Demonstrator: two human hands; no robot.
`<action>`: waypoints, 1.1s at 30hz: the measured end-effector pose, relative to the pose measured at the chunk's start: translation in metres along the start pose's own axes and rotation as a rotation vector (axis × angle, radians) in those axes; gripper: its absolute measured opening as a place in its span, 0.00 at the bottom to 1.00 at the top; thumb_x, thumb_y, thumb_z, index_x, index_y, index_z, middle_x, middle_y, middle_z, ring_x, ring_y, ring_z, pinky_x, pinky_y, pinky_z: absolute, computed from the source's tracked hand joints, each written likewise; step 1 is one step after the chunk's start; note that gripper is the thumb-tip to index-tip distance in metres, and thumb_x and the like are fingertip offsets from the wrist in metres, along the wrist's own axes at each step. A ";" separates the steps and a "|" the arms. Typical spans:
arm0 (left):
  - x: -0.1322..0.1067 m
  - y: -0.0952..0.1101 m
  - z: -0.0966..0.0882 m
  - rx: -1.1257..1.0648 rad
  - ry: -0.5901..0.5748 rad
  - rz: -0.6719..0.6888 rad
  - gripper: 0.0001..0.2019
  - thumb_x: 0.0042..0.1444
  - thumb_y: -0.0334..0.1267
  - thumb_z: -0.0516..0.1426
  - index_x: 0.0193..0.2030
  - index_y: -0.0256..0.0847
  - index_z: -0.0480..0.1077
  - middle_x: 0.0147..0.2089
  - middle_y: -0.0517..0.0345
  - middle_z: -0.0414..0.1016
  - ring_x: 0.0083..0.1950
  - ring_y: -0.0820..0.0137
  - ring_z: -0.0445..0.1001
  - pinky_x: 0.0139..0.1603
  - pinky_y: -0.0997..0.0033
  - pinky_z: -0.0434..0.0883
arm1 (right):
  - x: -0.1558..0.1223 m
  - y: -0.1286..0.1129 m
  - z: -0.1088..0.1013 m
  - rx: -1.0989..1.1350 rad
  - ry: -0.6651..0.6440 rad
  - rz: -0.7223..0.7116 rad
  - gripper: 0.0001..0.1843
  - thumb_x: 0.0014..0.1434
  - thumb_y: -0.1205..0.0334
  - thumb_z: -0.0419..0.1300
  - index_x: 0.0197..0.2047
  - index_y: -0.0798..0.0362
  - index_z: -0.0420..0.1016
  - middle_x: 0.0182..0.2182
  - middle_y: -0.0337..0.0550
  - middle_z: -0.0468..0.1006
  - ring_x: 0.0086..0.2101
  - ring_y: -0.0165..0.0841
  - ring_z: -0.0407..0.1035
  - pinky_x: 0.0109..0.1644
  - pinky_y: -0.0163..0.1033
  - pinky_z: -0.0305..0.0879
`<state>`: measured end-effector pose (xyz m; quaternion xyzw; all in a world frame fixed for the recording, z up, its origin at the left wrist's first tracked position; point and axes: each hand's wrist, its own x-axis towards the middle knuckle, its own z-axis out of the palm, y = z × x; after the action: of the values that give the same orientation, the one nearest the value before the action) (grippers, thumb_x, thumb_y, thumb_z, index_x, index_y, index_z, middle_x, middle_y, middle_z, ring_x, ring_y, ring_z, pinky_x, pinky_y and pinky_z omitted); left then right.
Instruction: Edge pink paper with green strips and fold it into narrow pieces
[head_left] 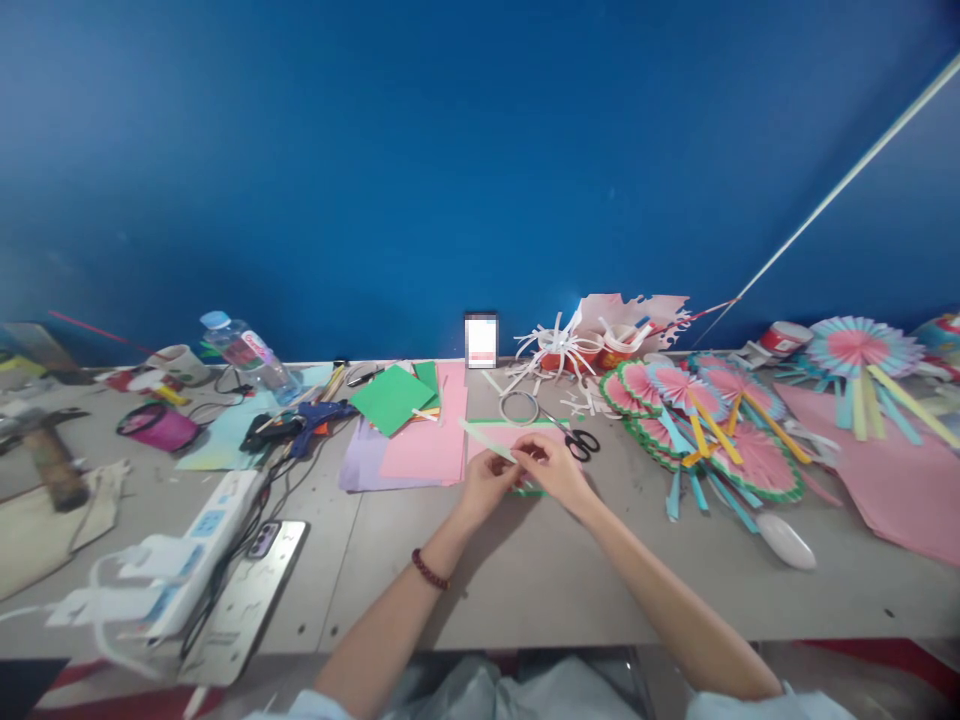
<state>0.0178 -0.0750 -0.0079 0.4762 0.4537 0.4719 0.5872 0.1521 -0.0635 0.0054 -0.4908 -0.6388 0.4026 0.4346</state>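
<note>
Both my hands meet over the middle of the table, pinching a narrow pale green paper strip [486, 438] that sticks out to the upper left. My left hand [486, 487] has its fingers closed on the strip. Close beside it, my right hand [553, 468] pinches the same strip near its lower end. Beneath the hands lies a pink sheet with green edges [491, 432], mostly covered by them. Just beyond are a roll of tape [519, 406] and black-handled scissors [582, 445], whose blades point toward the tape.
Green squares [397, 398] lie on pink and purple sheets [420, 455] to the left. A blue glue gun [319, 425], power strip [210, 545], phone [251, 595] and bottle [251, 355] are farther left. Folded paper fans [757, 460] and a white computer mouse-like object [786, 541] are on the right.
</note>
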 end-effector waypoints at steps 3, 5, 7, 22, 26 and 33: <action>-0.001 -0.001 0.000 0.063 0.024 0.069 0.14 0.40 0.43 0.66 0.31 0.37 0.74 0.24 0.56 0.73 0.25 0.73 0.68 0.25 0.74 0.65 | 0.000 0.007 0.000 0.036 0.032 0.005 0.08 0.52 0.56 0.58 0.30 0.51 0.72 0.28 0.42 0.77 0.30 0.34 0.70 0.34 0.39 0.67; -0.001 0.000 -0.002 0.087 0.037 0.084 0.11 0.42 0.42 0.65 0.30 0.37 0.74 0.25 0.56 0.73 0.25 0.73 0.68 0.25 0.75 0.65 | 0.000 0.010 -0.001 0.032 0.049 -0.008 0.08 0.52 0.56 0.58 0.30 0.52 0.72 0.28 0.42 0.76 0.29 0.34 0.70 0.34 0.39 0.67; -0.001 0.002 -0.003 0.077 0.049 0.086 0.11 0.45 0.43 0.63 0.29 0.37 0.73 0.24 0.56 0.72 0.24 0.74 0.67 0.24 0.75 0.64 | 0.000 0.011 -0.002 0.026 0.073 -0.026 0.09 0.53 0.55 0.57 0.29 0.52 0.72 0.27 0.42 0.76 0.29 0.34 0.69 0.34 0.39 0.67; 0.005 0.006 -0.007 0.028 0.109 0.060 0.16 0.39 0.48 0.66 0.24 0.35 0.73 0.19 0.57 0.71 0.20 0.75 0.65 0.21 0.74 0.61 | -0.002 0.017 -0.002 0.165 0.011 0.046 0.13 0.50 0.51 0.61 0.33 0.52 0.73 0.31 0.44 0.78 0.31 0.35 0.71 0.33 0.39 0.68; 0.006 0.005 -0.008 0.011 0.102 0.039 0.16 0.37 0.48 0.67 0.23 0.35 0.74 0.18 0.55 0.72 0.20 0.74 0.67 0.22 0.74 0.62 | -0.002 0.018 -0.003 0.170 0.008 0.054 0.12 0.50 0.52 0.61 0.33 0.52 0.74 0.31 0.44 0.78 0.31 0.35 0.71 0.34 0.39 0.68; 0.007 0.003 -0.008 0.010 0.143 -0.021 0.18 0.35 0.50 0.67 0.20 0.35 0.72 0.17 0.58 0.70 0.17 0.76 0.64 0.20 0.74 0.62 | -0.006 0.018 -0.002 -0.017 0.121 -0.088 0.09 0.53 0.59 0.55 0.37 0.51 0.73 0.34 0.45 0.78 0.34 0.35 0.72 0.38 0.41 0.70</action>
<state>0.0108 -0.0668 -0.0065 0.4395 0.5019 0.4961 0.5557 0.1599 -0.0661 -0.0120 -0.4892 -0.6359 0.3472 0.4855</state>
